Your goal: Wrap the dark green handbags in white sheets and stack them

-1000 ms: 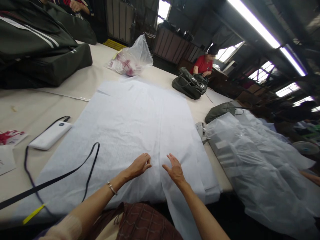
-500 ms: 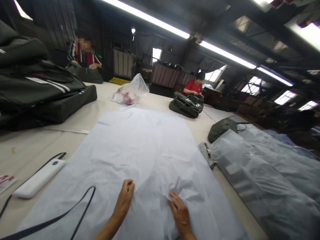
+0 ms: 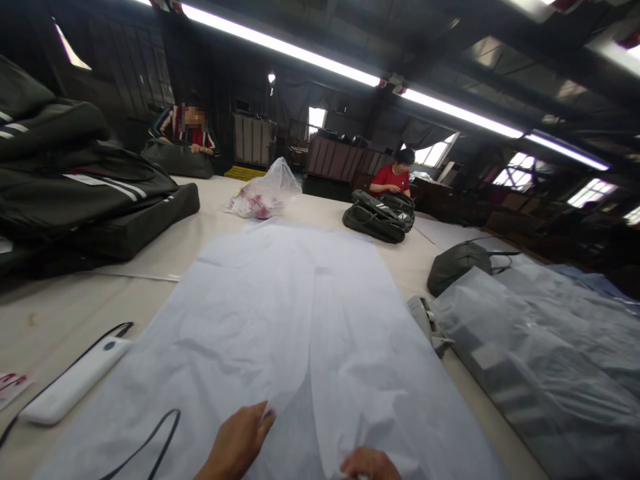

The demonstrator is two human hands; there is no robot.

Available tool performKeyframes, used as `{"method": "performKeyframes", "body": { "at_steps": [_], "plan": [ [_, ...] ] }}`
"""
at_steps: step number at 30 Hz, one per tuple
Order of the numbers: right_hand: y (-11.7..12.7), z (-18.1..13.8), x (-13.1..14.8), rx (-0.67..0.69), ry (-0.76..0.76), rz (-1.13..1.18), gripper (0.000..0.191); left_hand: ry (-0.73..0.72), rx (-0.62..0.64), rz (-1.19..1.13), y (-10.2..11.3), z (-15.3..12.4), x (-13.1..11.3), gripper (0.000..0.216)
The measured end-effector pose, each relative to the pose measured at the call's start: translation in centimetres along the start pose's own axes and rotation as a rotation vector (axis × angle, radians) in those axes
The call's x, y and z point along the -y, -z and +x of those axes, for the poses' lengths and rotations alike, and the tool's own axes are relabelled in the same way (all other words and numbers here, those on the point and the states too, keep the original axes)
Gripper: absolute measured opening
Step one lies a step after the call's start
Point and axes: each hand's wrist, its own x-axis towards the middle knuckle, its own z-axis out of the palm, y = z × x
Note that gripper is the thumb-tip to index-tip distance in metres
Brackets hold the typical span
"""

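A large white sheet-like bag or cover (image 3: 240, 320) lies flat along the table in front of me, with a slit running down its middle. My left hand (image 3: 243, 437) pinches the sheet's left edge at the slit and lifts it a little. On the other side, my right hand (image 3: 370, 463) is closed on the right edge, partly cut off by the bottom of the view. Between the hands the slit gapes, showing a greyer layer beneath. A dark strap (image 3: 160, 440) lies looped on the sheet left of my left hand.
Dark bags with white stripes (image 3: 110, 193) are heaped at left. A white power-bank-like device (image 3: 75, 380) with a cord lies near left. Beyond the sheet sit a clear plastic bag (image 3: 267, 193) and dark bags (image 3: 377, 217). Plastic-covered goods (image 3: 530, 360) line the right. Two people work farther back.
Both hands have moved down toward me and now hold the two edges. The slit has opened between them. The view has shifted slightly.
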Motion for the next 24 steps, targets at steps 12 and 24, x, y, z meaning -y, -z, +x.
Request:
{"method": "performKeyframes", "body": {
  "at_steps": [12, 24],
  "plan": [
    [4.8, 7.4, -1.8, -0.024, -0.099, -0.488, 0.008, 0.095, -0.046, -0.143, -0.7, 2.9, 1.6, 0.023],
    [6.4, 6.4, -3.1, 0.136, -0.185, -0.198, 0.027, 0.086, -0.027, -0.222, -1.3, 2.7, 1.8, 0.024]
  ]
}}
